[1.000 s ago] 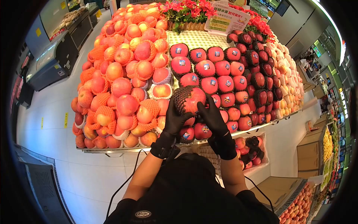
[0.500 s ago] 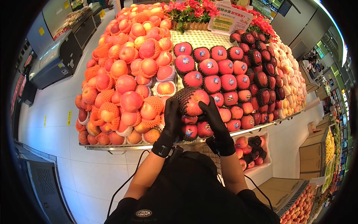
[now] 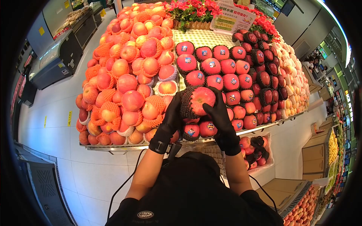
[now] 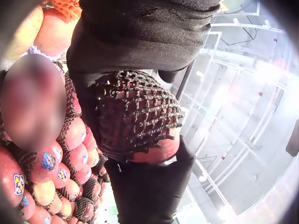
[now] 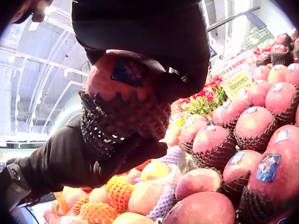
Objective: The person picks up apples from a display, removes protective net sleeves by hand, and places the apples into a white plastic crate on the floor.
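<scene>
Between both black-gloved hands, a large red apple [image 3: 204,98] is held over the front of the display, its lower left side wrapped in a black foam net [image 3: 186,101]. My left hand [image 3: 172,116] grips the netted side. From the right, my right hand [image 3: 222,116] grips the bare side, its thumb lying across the front and fingers reaching behind. A dark blue sticker [image 5: 129,71] shows on the apple's skin in the right wrist view. The left wrist view shows the net [image 4: 140,105] covering most of the fruit, with both gloves against it.
Rows of stickered apples [image 3: 230,81] in black nets lie behind the held one. Apples in orange nets [image 3: 109,109] are heaped left, darker red fruit [image 3: 264,79] right. Flowers [image 3: 194,13] and a sign [image 3: 232,19] stand at the back. A low box of apples [image 3: 256,152] sits below the edge.
The apple has been turned so that more of its bare top faces up. The right hand's fingers have moved round its far side. The head view shifted slightly earlier on.
</scene>
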Demonstrator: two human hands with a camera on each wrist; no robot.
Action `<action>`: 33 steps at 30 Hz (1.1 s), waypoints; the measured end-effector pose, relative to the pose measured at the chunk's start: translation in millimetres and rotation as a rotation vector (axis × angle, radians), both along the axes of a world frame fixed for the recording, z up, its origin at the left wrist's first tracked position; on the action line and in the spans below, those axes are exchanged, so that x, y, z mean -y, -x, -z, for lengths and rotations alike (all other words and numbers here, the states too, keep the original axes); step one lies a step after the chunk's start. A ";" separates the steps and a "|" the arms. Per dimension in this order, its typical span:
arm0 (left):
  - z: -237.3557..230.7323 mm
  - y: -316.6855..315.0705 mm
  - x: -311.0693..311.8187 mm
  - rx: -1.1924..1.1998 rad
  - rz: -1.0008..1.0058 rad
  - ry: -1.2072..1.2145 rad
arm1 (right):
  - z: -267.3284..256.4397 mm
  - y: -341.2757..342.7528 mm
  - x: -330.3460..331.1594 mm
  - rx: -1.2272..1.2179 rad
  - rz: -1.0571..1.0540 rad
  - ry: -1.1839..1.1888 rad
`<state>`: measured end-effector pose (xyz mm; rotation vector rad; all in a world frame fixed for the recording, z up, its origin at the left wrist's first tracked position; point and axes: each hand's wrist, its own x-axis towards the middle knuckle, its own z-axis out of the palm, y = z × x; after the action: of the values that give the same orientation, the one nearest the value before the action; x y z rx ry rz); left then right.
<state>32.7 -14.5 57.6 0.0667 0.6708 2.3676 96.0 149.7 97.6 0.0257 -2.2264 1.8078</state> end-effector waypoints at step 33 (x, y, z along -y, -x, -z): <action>29.6 4.2 10.1 -0.642 -0.379 0.387 | -4.2 13.9 18.8 -0.033 0.146 0.011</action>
<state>28.5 -24.5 27.9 0.5920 1.5526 2.5181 82.1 130.9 101.8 -0.1062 -2.1365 1.7289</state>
